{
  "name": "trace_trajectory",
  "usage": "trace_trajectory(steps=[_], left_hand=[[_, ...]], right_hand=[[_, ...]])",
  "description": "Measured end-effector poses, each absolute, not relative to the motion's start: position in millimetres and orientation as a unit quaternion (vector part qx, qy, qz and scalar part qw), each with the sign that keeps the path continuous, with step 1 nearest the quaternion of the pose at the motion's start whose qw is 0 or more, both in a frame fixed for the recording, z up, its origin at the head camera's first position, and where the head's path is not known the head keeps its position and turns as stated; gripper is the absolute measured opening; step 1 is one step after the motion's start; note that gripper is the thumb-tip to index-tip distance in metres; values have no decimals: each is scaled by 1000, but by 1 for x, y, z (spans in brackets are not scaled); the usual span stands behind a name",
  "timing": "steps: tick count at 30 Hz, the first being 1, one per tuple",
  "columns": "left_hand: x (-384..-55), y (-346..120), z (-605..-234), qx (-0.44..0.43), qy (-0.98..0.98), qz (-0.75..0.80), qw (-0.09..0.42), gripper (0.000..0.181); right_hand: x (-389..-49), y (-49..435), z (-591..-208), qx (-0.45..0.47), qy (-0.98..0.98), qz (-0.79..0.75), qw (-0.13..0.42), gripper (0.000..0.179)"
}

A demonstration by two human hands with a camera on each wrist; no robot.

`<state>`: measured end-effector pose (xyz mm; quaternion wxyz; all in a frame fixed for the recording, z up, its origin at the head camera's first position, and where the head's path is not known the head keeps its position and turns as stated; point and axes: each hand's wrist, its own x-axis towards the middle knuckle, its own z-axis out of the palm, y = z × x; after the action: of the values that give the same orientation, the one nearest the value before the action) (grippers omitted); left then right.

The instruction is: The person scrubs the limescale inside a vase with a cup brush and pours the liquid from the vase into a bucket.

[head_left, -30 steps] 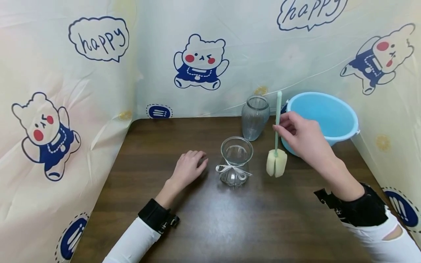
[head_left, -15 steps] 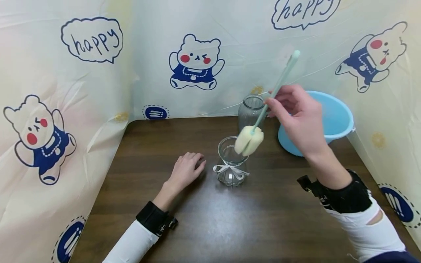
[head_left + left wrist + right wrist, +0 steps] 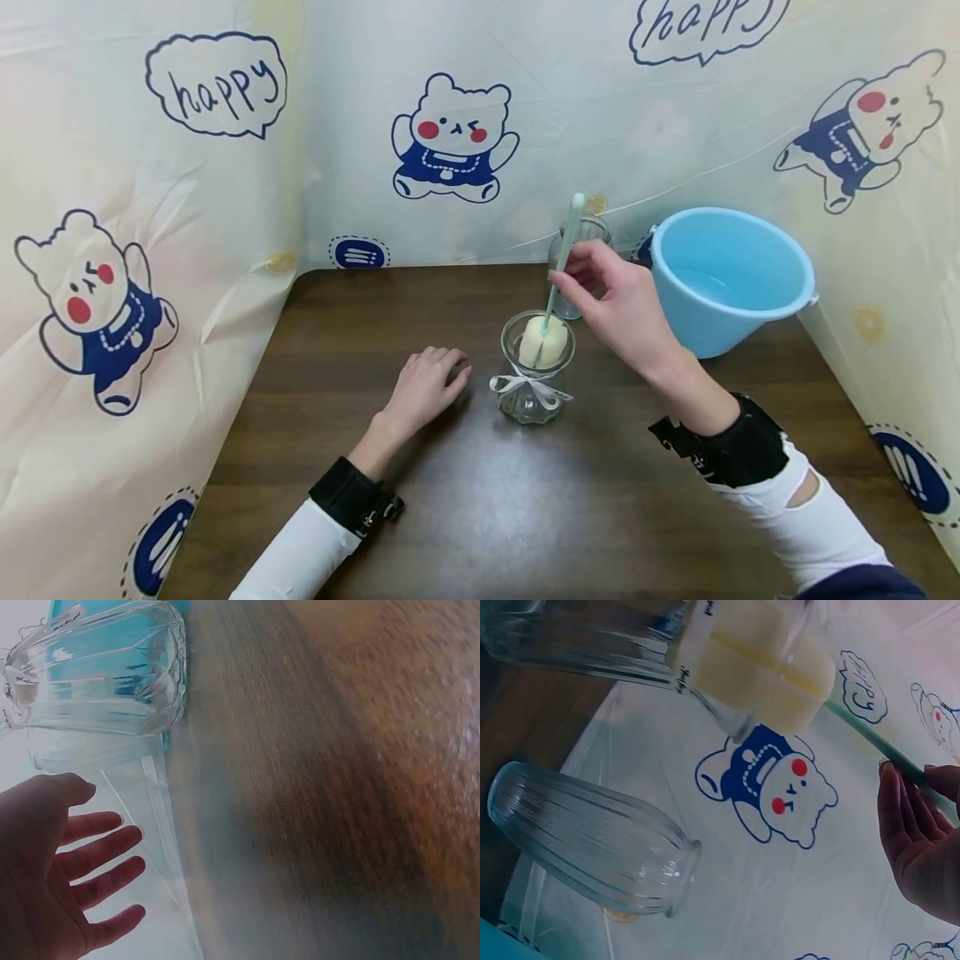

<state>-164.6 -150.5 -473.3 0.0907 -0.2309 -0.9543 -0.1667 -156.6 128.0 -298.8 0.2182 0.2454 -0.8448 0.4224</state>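
Mint-green handle (image 3: 572, 229) of a sponge bottle brush is pinched between the thumb and fingertips of the right hand (image 3: 618, 308). Below and to the left of that hand, the brush's cream sponge head (image 3: 543, 342) sits in the mouth of a clear glass vase (image 3: 530, 407), part of it standing above the rim. White ribbon (image 3: 531, 386) is tied in a bow round the vase's neck, and the handle leans up toward the pinching fingers. Just to the left of the vase is the left hand (image 3: 423, 387), its fingers relaxed and parted; whether it touches the brown wooden tabletop (image 3: 450, 517) beneath it, I cannot tell. Behind the right hand, partly hidden by it, stands a ribbed glass vase (image 3: 600, 840), and to that hand's right, a light-blue bucket (image 3: 720, 283). Beyond both hands hangs a pale sheet (image 3: 570, 108) printed with bears.
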Motion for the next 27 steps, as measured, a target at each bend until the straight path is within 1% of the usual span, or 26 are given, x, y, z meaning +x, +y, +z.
trace_trajectory(steps=[7, 14, 27], left_hand=[[-165, -152, -476, -227, -956, -167, 89, 26], [-165, -153, -477, -232, -953, -171, 95, 26], [-166, -155, -479, -229, -954, -171, 94, 28]], right_hand=[[-155, 127, -315, 256, -860, 407, 172, 21], [-151, 125, -330, 267, -873, 384, 138, 19], [-150, 124, -348, 256, -889, 365, 108, 18]])
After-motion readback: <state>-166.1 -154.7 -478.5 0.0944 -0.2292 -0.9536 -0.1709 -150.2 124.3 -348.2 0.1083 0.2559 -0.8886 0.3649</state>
